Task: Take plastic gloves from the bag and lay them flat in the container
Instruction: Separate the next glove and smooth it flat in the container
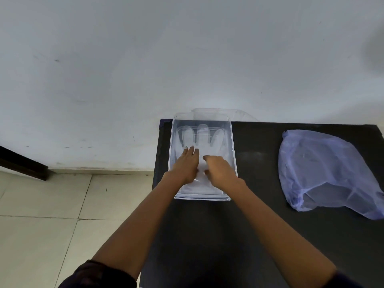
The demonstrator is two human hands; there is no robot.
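A clear rectangular container (233, 142) stands at the far left of a black table. Inside it a clear plastic glove (202, 136) lies flat, its fingers pointing away from me. Both of my hands are inside the container, on the glove's palm part. My left hand (187, 165) lies flat with fingers stretched out and pressed on the plastic. My right hand (218, 170) rests beside it with its fingers curled down onto the glove. A crumpled pale blue plastic bag (324, 171) sits on the table at the right, apart from both hands.
The black table (259, 215) ends just left of the container; beyond it is a tiled floor (41, 215). A white wall rises right behind the table. A clear lid (216, 114) leans behind the container against the wall.
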